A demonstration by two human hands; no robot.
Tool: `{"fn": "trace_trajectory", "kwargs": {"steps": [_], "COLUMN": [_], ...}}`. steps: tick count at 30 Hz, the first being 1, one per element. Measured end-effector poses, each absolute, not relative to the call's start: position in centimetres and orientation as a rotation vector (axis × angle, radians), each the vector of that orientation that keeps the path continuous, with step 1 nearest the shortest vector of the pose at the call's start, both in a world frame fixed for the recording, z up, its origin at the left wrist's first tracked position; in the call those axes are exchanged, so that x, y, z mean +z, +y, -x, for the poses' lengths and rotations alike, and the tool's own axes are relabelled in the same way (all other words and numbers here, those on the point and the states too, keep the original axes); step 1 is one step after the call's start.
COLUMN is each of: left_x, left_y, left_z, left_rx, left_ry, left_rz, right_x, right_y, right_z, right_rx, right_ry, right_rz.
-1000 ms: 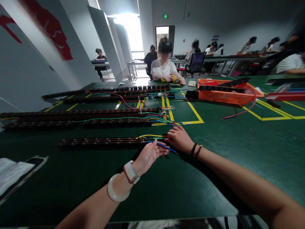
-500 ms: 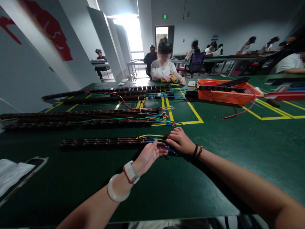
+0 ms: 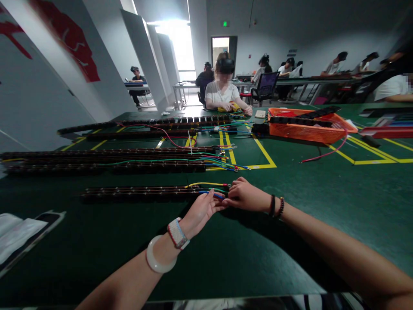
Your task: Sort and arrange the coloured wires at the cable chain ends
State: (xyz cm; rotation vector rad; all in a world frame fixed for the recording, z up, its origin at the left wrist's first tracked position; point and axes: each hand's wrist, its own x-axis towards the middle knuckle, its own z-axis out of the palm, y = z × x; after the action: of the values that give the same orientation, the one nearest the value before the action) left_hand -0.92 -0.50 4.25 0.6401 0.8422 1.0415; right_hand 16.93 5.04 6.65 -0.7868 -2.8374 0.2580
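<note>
A blue wire [image 3: 218,196] runs from the right end of a long dark bar [image 3: 138,193] lying on the green table. My left hand [image 3: 201,212] grips this wire between thumb and fingers, palm turned partly up. At the wire's tip, my right hand [image 3: 247,196] has its fingers pinched together, touching the end of the blue wire. A yellow wire [image 3: 206,184] with a red sleeve and ring terminal extends from the same bar, just left of my right fingers. Between them, a green wire [image 3: 214,189] passes behind my left thumb; its end is hidden by my right hand.
More dark bars with coloured wires [image 3: 106,161] lie beyond. An orange basket [image 3: 303,131] holding dark bars stands at the back right, a red wire [image 3: 322,156] hanging from it. A phone-like flat object [image 3: 35,234] lies at left. A person [image 3: 222,88] sits opposite.
My right hand has shifted slightly right and down and now pinches at the blue wire's end. The yellow wire's terminal has come into view. My left hand has stayed nearly still.
</note>
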Motion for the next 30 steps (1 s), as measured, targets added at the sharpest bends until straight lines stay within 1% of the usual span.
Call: {"fn": "trace_trajectory", "kwargs": {"steps": [7, 13, 16, 19, 22, 26, 30], "left_x": [4.4, 4.5, 4.5, 4.4, 4.3, 4.4, 4.6], "left_y": [-1.1, -1.7, -1.7, -1.6, -1.6, -1.6, -1.7], "left_z": [1.0, 0.6, 0.6, 0.6, 0.6, 0.6, 0.6], "left_rx": [0.784, 0.749, 0.761, 0.772, 0.774, 0.772, 0.766], "left_ry": [0.909, 0.918, 0.928, 0.935, 0.94, 0.95, 0.956], "left_rz": [-0.908, -0.972, -0.986, -0.996, -1.006, -1.023, -1.043], "right_x": [6.5, 5.3, 5.1, 5.1, 5.3, 5.0, 4.0], "right_y": [5.3, 4.9, 4.7, 4.7, 5.1, 5.9, 6.2], "right_z": [-16.9, -16.2, -16.0, -16.0, -16.2, -16.5, -16.6], "right_rx": [0.097, -0.168, -0.213, -0.197, -0.135, 0.049, 0.242], "right_ry": [-2.804, -2.91, -2.938, -2.917, -2.784, -2.53, -2.432], "right_rz": [0.883, 0.771, 0.729, 0.746, 0.847, 1.012, 1.032]}}
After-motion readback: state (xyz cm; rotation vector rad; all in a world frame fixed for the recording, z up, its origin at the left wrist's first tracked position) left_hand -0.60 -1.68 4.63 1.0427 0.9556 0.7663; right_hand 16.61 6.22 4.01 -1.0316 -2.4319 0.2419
